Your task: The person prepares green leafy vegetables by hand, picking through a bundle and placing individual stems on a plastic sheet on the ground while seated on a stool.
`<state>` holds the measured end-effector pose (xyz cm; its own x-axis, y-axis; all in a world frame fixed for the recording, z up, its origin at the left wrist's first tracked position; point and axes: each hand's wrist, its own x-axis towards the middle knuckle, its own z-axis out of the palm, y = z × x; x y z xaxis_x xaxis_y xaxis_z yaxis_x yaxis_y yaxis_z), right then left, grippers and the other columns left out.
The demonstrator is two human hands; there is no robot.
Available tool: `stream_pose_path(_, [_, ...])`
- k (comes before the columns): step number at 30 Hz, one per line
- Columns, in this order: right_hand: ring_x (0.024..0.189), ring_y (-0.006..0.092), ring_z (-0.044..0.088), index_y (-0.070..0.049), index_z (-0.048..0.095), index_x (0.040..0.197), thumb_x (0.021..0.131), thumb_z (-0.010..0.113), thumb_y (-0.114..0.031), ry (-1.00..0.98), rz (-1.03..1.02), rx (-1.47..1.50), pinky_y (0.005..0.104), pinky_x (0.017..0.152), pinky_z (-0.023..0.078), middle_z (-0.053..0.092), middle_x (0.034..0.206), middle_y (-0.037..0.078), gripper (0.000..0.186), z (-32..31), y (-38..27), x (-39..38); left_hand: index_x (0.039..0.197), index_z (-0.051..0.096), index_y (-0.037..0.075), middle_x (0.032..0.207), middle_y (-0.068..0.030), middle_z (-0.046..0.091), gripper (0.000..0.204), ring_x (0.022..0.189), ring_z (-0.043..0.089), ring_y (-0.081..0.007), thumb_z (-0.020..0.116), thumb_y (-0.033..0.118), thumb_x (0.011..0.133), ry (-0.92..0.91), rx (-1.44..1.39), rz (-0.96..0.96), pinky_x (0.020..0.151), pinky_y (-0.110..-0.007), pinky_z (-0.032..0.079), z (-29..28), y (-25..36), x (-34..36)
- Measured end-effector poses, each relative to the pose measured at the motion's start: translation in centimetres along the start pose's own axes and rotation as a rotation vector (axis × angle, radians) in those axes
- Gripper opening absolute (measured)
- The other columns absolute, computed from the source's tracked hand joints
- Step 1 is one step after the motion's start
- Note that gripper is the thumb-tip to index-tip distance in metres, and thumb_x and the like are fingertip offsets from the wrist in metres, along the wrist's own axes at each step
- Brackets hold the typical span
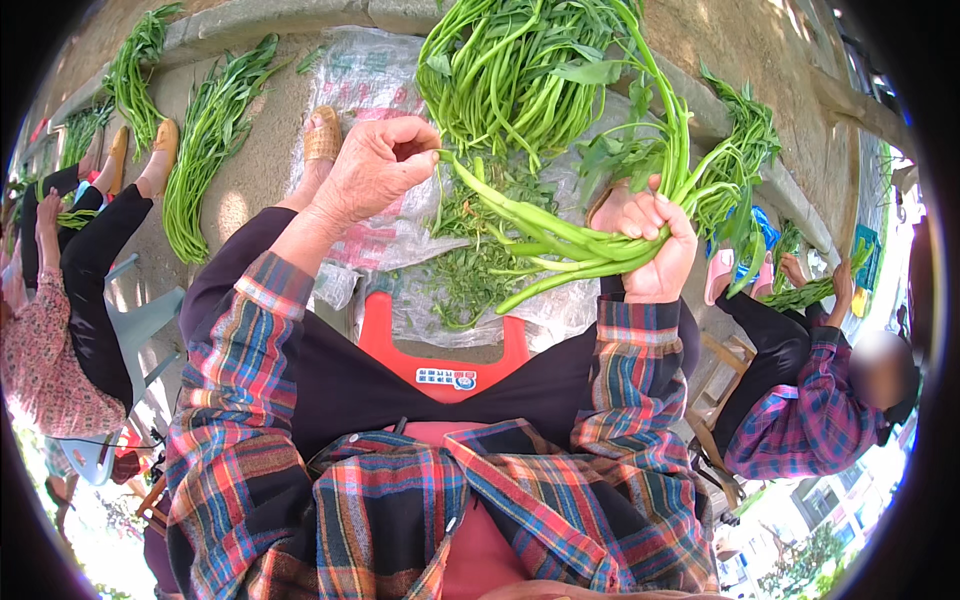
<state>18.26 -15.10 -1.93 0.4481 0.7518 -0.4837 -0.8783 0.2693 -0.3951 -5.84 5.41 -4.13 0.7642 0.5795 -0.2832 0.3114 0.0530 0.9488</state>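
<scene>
My right hand (pixel 655 240) is wrapped around a bunch of water spinach (pixel 570 235). Its thick pale-green stem ends point left, and the leafy tops bend up and over to the right. At the left end of the bunch, my left hand (pixel 385 170) pinches the tip of one stem between thumb and fingers. Just beyond both hands lies a big pile of water spinach (pixel 520 75). Loose trimmed leaves and bits (pixel 480 260) are scattered below the bunch.
A plastic sheet (pixel 370 210) covers the ground under the pile. Between my knees is a red plastic stool (pixel 445 365). More greens (pixel 215 145) lie to the left. People sit on both sides, one in a plaid shirt (pixel 800 420) at right. A stone curb (pixel 220 30) runs behind.
</scene>
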Motion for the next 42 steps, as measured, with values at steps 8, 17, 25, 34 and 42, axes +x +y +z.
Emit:
stream_pose_path(8, [0.050,0.0083,0.037,-0.001,0.051,0.102,0.081,0.049,-0.002,0.031,-0.032,-0.017,0.0241,0.050,0.034,0.037,0.060,-0.002,0.021,-0.3,0.0,0.1,0.086,0.060,0.001,0.074,-0.0028,0.059,0.010,0.064,0.049,-0.0072,0.058,0.008,0.079,0.013,-0.577,-0.106,0.059,-0.022,0.041,-0.8,0.6,0.0])
stream_pose_path(17, [0.050,0.0087,0.036,-0.002,0.052,0.100,0.079,0.049,0.000,0.054,-0.065,0.049,0.0246,0.051,0.034,0.036,0.060,-0.002,0.021,-0.3,-0.1,0.1,0.087,0.057,0.001,0.072,-0.0069,0.054,0.009,0.064,0.048,-0.0133,0.052,0.006,0.081,0.080,-0.419,0.000,0.059,-0.027,0.041,-0.5,0.9,0.0])
stream_pose_path(25, [0.049,0.0080,0.035,-0.002,0.052,0.099,0.079,0.050,0.000,0.054,-0.084,-0.048,0.0242,0.050,0.032,0.036,0.059,-0.003,0.021,0.4,0.3,0.0,0.086,0.058,0.001,0.072,-0.0046,0.057,0.008,0.062,0.049,-0.0107,0.053,0.003,0.079,0.046,-1.064,-0.054,0.057,-0.024,0.040,0.3,1.8,-0.1])
stream_pose_path(34, [0.049,0.0077,0.034,-0.002,0.052,0.099,0.078,0.050,0.001,0.084,-0.109,-0.062,0.0237,0.049,0.032,0.035,0.058,-0.003,0.021,0.4,0.4,0.2,0.079,0.058,0.000,0.069,-0.0033,0.054,0.007,0.056,0.044,-0.0097,0.052,-0.001,0.076,0.264,-0.340,0.009,0.054,-0.023,0.038,-0.1,1.7,0.1])
stream_pose_path(42, [0.049,0.0091,0.034,-0.002,0.052,0.097,0.078,0.048,0.002,0.011,-0.056,0.112,0.0255,0.051,0.034,0.034,0.057,-0.002,0.020,-0.4,-0.6,-0.2,0.076,0.063,0.003,0.069,-0.0005,0.060,0.004,0.059,0.050,-0.0074,0.063,0.007,0.078,0.298,-0.349,-0.105,0.056,-0.022,0.042,-1.9,1.0,0.7])
